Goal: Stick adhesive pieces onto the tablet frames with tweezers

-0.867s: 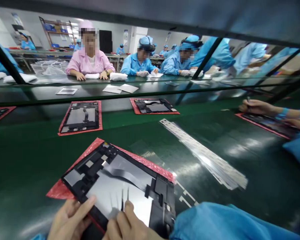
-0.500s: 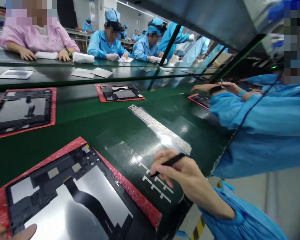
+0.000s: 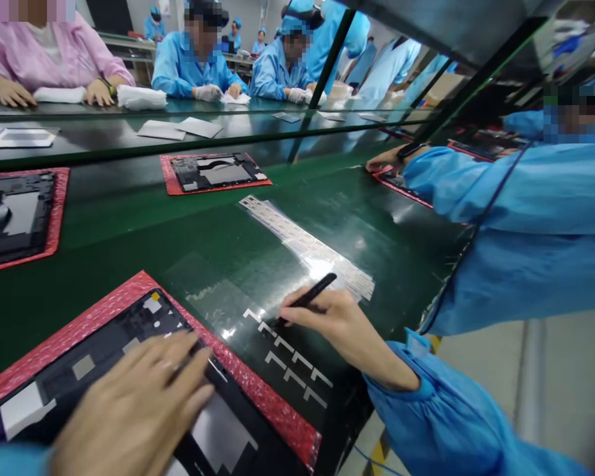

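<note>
The left hand (image 3: 133, 396), unclenched, is over the near-left tablet (image 3: 225, 423); the right hand (image 3: 327, 324) grips a black tool (image 3: 311, 290) beside white stickers (image 3: 302, 361), near the right edge of the green worktop (image 3: 143, 244). Workers (image 3: 188, 69) line the far side.

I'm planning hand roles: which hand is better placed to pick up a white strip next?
Right, probably: the right hand holds a slim dark tool beside the white strips, while the left hand is over the dark panel, farther from them.
</note>
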Demonstrator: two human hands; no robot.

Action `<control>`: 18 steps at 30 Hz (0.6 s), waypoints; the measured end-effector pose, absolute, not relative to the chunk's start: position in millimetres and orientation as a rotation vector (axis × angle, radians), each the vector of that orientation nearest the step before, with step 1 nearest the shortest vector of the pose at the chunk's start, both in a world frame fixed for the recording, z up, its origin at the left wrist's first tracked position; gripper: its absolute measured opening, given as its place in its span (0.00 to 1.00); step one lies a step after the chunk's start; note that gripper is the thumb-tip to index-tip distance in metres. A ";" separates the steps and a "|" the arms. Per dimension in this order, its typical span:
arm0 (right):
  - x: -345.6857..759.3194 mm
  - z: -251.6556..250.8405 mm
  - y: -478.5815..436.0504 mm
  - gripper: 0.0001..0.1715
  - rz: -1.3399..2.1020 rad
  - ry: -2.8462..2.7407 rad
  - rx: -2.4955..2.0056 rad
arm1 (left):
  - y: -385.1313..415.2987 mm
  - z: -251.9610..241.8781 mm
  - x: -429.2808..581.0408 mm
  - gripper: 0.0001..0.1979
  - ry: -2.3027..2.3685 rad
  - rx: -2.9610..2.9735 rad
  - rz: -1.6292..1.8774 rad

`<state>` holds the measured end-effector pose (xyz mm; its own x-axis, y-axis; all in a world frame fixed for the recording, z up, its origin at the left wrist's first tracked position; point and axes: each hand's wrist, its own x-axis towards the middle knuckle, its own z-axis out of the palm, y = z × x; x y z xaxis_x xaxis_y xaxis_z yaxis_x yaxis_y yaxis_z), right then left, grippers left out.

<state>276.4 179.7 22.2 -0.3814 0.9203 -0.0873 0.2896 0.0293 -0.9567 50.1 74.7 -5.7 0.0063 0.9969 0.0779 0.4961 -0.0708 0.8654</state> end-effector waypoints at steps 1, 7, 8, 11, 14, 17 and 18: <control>272.4 18.5 184.6 0.04 1.368 -1.672 -1.227 | 88.0 -4.7 59.8 0.10 1.528 1.869 0.883; 255.0 -1.4 202.1 0.06 1.361 -1.396 -1.203 | 126.6 -17.5 85.4 0.16 1.421 2.435 0.531; 254.8 -3.1 203.0 0.06 1.372 -1.367 -1.199 | 125.4 -20.3 83.8 0.16 1.421 2.492 0.507; 256.2 -5.6 204.1 0.06 1.421 -1.313 -1.191 | 120.0 -26.1 79.1 0.17 1.438 2.618 0.466; 257.0 -6.9 204.4 0.06 1.463 -1.280 -1.188 | 118.6 -28.1 78.7 0.17 1.462 2.689 0.438; 255.8 -8.3 204.8 0.05 1.487 -1.248 -1.195 | 120.0 -27.7 79.1 0.17 1.478 2.727 0.413; 255.4 -8.6 205.0 0.05 1.492 -1.236 -1.199 | 120.4 -27.5 79.0 0.17 1.484 2.735 0.407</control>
